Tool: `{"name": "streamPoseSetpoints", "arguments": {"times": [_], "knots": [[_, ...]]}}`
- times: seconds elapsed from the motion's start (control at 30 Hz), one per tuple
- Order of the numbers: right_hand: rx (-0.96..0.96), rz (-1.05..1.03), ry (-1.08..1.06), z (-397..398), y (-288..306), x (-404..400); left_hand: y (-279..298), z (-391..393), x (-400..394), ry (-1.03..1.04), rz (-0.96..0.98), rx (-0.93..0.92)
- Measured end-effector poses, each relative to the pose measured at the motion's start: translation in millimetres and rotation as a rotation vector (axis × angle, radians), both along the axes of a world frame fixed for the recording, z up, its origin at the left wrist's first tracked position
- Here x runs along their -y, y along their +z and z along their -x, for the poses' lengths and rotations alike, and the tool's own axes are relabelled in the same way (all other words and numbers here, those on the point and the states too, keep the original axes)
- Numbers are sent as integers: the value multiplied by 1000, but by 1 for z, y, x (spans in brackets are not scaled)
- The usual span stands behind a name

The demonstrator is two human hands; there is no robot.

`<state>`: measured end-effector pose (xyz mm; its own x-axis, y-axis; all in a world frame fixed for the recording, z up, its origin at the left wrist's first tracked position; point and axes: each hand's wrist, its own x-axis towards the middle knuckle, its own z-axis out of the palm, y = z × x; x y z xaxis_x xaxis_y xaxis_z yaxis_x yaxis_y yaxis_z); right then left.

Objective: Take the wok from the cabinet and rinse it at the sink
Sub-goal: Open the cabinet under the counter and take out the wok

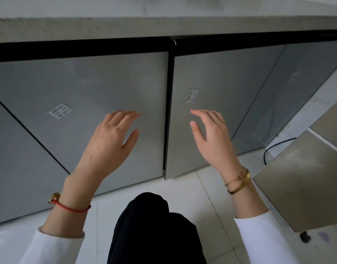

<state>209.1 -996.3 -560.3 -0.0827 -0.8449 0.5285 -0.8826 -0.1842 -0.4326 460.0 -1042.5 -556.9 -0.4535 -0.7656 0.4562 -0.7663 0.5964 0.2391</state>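
Note:
Grey cabinet doors run under the countertop (163, 25). My left hand (112, 138) hovers with relaxed fingers in front of the left door (78, 88), which looks closed. My right hand (211, 134), fingers loosely spread, is in front of the right door (221, 77). That door stands slightly ajar, with a dark gap along its left edge. Neither hand holds anything. The wok is hidden from view, and the sink cannot be seen.
Further grey doors sit at the far left (15, 159) and far right (297, 82). A metal-faced unit (301, 178) stands at the right on the white tiled floor (182, 187), with a black cable (274, 147) beside it. My dark-clothed knee (150, 225) is below.

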Motion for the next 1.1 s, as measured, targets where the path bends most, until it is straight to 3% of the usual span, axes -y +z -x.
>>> {"name": "streamPoseSetpoints", "arguments": {"times": [0.4, 0.53, 0.7, 0.77, 0.97, 1.1], "knots": [[-128, 409, -63, 6, 91, 74, 7, 64, 51, 2, 13, -12], [14, 366, -85, 1, 95, 95, 2, 77, 60, -5, -23, -47], [39, 275, -134, -5, 91, 106, -3, 88, 70, -22, -68, -70], [192, 241, -107, -9, 92, 107, -4, 92, 73, -27, -89, -72], [1134, -51, 87, -14, 105, 118, -6, 101, 79, -33, -137, -104], [1361, -120, 126, -16, 113, 120, -7, 102, 78, -42, -151, -119]]}}
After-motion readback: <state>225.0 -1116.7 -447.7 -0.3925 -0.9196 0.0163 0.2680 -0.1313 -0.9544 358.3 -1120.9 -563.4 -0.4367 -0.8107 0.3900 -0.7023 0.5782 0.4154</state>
